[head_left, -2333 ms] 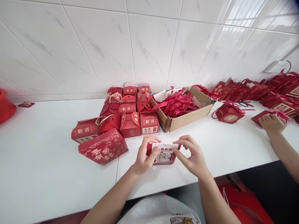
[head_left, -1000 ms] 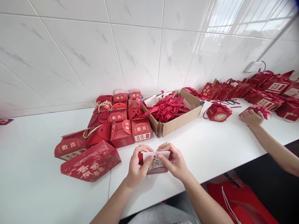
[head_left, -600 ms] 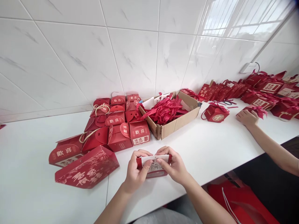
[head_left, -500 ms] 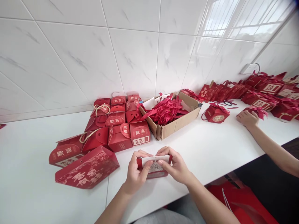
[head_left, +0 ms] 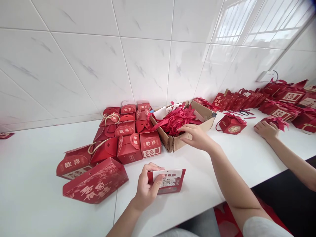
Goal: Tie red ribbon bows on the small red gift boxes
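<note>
My left hand point(head_left: 146, 189) grips a small red box point(head_left: 171, 181) by its left end, thumb across the front, over the counter point(head_left: 222, 164). My right hand point(head_left: 196, 137) is out ahead at the carton point(head_left: 172, 143) rim, fingers loose by the ribbons point(head_left: 177, 118); I cannot tell if they pinch one. Folded boxes point(head_left: 128, 131) sit beyond my left hand.

gift boxes point(head_left: 128, 138) left of carton point(head_left: 187, 131) | ribbons point(head_left: 177, 118) in carton | card point(head_left: 168, 180) before both
</note>
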The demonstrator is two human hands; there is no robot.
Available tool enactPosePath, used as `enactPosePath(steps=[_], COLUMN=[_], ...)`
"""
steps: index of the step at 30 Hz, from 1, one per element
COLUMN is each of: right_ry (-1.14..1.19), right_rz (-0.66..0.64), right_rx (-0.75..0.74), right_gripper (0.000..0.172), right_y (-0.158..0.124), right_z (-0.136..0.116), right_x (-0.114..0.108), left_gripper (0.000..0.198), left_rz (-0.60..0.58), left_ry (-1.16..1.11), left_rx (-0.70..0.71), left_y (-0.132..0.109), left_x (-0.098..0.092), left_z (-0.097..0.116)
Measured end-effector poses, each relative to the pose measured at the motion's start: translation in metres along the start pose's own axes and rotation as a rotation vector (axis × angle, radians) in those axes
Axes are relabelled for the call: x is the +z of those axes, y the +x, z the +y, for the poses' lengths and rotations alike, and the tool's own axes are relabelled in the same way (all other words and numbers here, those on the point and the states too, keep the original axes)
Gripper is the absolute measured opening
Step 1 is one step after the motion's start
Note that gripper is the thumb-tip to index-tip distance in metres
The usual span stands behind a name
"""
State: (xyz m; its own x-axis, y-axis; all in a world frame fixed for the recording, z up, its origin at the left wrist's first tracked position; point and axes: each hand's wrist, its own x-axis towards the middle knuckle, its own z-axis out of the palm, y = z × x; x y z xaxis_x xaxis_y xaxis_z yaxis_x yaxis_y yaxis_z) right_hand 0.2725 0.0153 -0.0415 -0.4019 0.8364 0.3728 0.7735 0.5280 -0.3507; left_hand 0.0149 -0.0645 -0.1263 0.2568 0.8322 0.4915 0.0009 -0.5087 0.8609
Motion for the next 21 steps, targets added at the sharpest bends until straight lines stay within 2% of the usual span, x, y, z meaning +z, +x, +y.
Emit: enactPosePath(steps=[3,8,12,15,21], right_ry=[0.023,0.07,0.044,-0.011,-0.127], right_rz=[-0.026,0.11,0.193,0.167,0.024], right_rx=[-0.003,0.024,0.031,0.05,0.089], right_gripper=[0.015,0.008,0.007,0.009,0.013], right_y=[-0.004,-0.025,-0.042,-0.048,-0.043], right_z=[0.003,0.007,0.004,-0.005,-0.011], right_x=[0.011,0.031,0.038,0.04,0.036], left_gripper=[0.012,0.013,0.014,0.014,0.014], left_rz=[0.0,0.013,0.021,0.027,0.028], left_ry=[-0.011,-0.015,-0.004,0.006,0.013], left_rx=[-0.009,-0.015,0.002,0.013,0.024], left_y=[0.0,0.0,0.001,0.003,0.004], left_x=[0.0,0.001,0.001,0.001,0.001], left_z=[-0.002,-0.002,0.001,0.003,0.003])
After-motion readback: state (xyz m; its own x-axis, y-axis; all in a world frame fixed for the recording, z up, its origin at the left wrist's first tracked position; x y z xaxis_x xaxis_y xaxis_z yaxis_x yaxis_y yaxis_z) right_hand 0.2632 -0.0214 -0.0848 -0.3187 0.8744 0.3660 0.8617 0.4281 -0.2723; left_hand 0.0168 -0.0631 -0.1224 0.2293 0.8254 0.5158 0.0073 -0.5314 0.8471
